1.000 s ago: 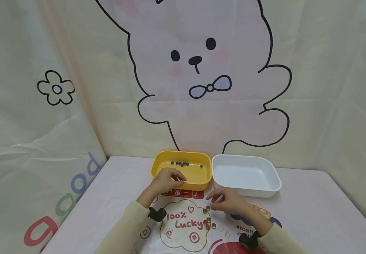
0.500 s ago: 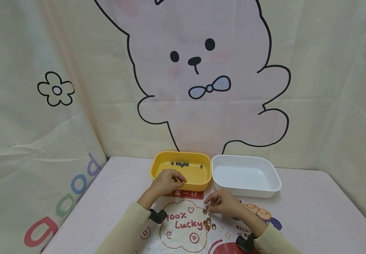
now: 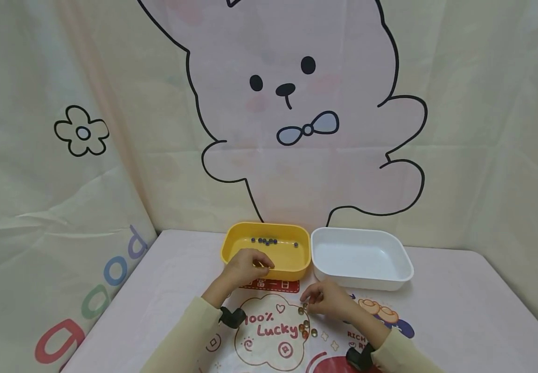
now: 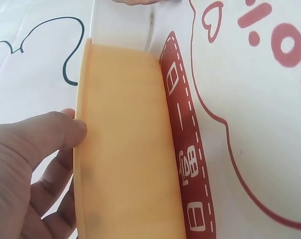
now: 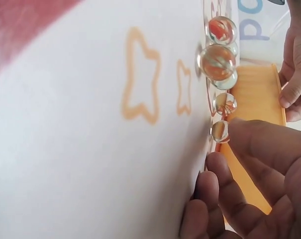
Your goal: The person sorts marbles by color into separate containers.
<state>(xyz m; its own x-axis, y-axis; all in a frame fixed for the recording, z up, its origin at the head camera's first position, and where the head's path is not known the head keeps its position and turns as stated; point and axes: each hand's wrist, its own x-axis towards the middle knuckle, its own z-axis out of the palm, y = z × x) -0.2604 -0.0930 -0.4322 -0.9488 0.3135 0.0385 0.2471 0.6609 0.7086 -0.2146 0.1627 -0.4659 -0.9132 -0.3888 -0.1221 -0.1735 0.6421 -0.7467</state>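
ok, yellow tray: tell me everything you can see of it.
The yellow tray is a shallow rectangular tub with rounded corners and a thin raised rim; its smooth walls look like plastic. It stands upright on the table, just left of the white tray; whether their rims touch is unclear. Small dark balls lie inside toward the far side, mostly clustered, one apart on the right. The person's left hand grips the near rim, thumb on the outside.
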